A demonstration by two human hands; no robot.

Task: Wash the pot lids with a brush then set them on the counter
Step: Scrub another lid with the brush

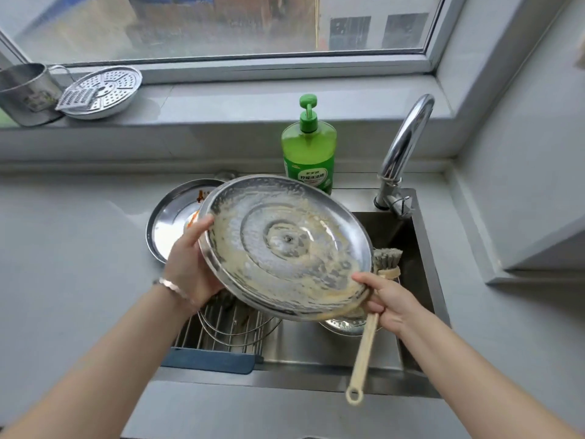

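Above the sink (316,350), our right hand (391,301) grips the brush (364,350), its thumb on the sudsy pot lid (285,245), whose left rim our left hand (190,267) clasps. A stained lid (169,223) lies on the desk at the sink's far left corner.

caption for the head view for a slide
Left hand holds a soapy pot lid tilted over the sink; right hand grips the brush.

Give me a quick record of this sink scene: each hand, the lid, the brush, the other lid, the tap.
left hand: grips soapy lid by its left rim
right hand: holds brush handle, thumb on lid's rim
soapy lid: tilted above sink, lathered face up
brush: head behind lid's right edge
second lid: behind, orange stains
tap: no water visible
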